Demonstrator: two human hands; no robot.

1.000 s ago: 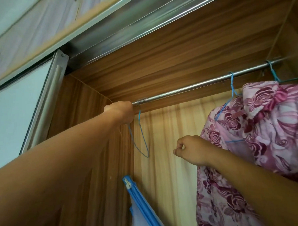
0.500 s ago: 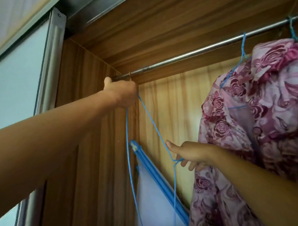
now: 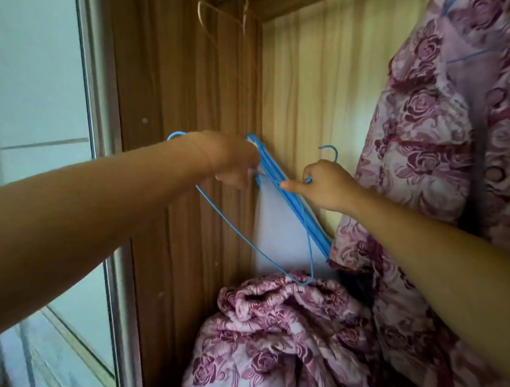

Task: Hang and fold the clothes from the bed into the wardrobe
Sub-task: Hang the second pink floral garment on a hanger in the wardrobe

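1. The right hand (image 3: 324, 187) pinches the neck of a thin blue wire hanger (image 3: 302, 283). Its fingers are curled round the wire and its thumb points out to the left.
2. The hanger's hook rises just above this grip, free of any rail.
3. From the right grip the wire drops to a sharp corner well below both hands, then slants up to the left hand (image 3: 232, 160).
4. The left hand is seen from the back with its fingers curled. The wire comes out just under it, so it appears to hold the wire, though the fingers' contact is hidden.
5. A blue wire loop shows above the left wrist; whether it belongs to the same hanger cannot be told.
6. Between the two grips and behind them, a white panel with a blue ribbed edge (image 3: 278, 229) leans in the corner of the brown wood-grain wardrobe (image 3: 180, 73).
7. Just right of the right grip hangs a pink and maroon rose-print garment (image 3: 425, 136), close to that forearm.
8. Below the hanger's low corner lies a bundled rose-print cloth (image 3: 271, 334); the corner sits at its top edge.
9. Left of the left arm stands a pale sliding door with a metal frame (image 3: 92, 69).
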